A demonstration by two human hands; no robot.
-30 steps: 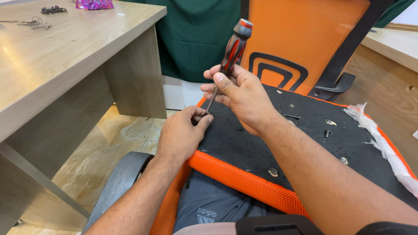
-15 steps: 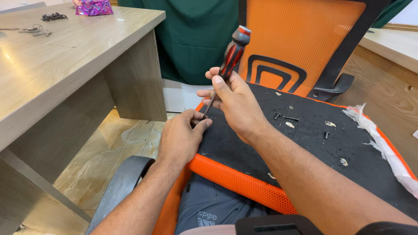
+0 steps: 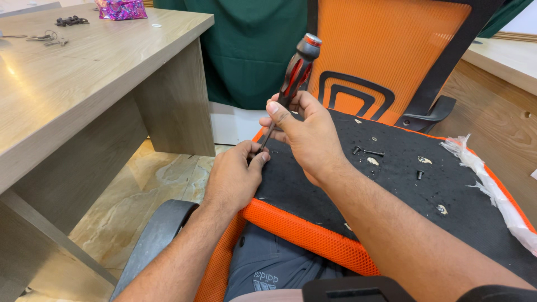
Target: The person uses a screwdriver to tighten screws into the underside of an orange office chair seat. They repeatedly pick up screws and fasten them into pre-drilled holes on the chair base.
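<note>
A red-and-black screwdriver [image 3: 293,78] is gripped by the right hand [image 3: 305,134], its tip aimed down at the seat's front edge. The left hand [image 3: 235,176] is pinched closed around the shaft's tip. Loose screws [image 3: 369,152] are scattered on the black seat underside [image 3: 403,190]. A desk [image 3: 84,84] stands left, with a shiny pink package [image 3: 120,8] at its far edge.

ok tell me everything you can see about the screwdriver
The screwdriver has a chunky red and black handle, plastic or rubber by the look, with a grey and red cap and a thin dark metal shaft. It tilts, cap up and to the right, tip down at the edge of the chair's black underside. The right hand grips the lower handle; the left hand's fingers pinch around the tip, which is hidden.
</note>
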